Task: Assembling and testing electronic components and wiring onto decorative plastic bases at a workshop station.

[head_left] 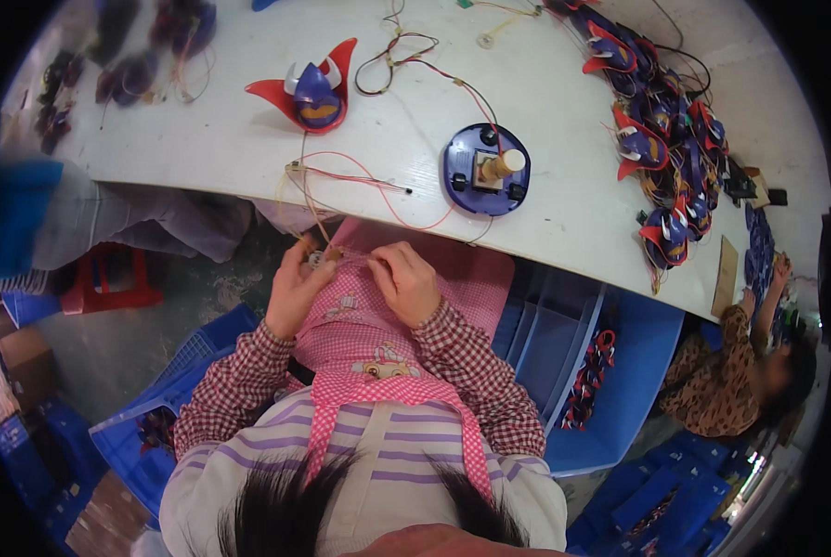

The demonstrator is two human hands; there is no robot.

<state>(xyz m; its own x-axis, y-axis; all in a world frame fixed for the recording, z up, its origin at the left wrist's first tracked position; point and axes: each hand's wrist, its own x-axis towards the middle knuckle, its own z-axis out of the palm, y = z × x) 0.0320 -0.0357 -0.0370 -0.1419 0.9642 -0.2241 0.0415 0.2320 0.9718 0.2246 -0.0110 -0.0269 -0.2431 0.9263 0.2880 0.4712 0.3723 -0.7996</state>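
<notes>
Over the pink checked apron (369, 320) in my lap, my left hand (295, 286) pinches thin wires (319, 221) that hang down from the table edge. A small pale part shows by its fingertips, too small to name. My right hand (406, 281) is beside it, thumb and fingers pressed together; whatever lies between them is hidden. Beyond my hands, a purple, horned toy head (317, 93) with red wing-like sides rests on the table. To its right is a round purple base (486, 172) with a tan knobbed post in its middle, joined to red and black wires.
More toy heads (662, 139) with tangled wires are piled along the table's right side. Blurred ones lie at the far left. Blue bins (624, 390) stand under the table edge on my right. A red stool (114, 278) is on the left. A person (727, 381) sits at the right.
</notes>
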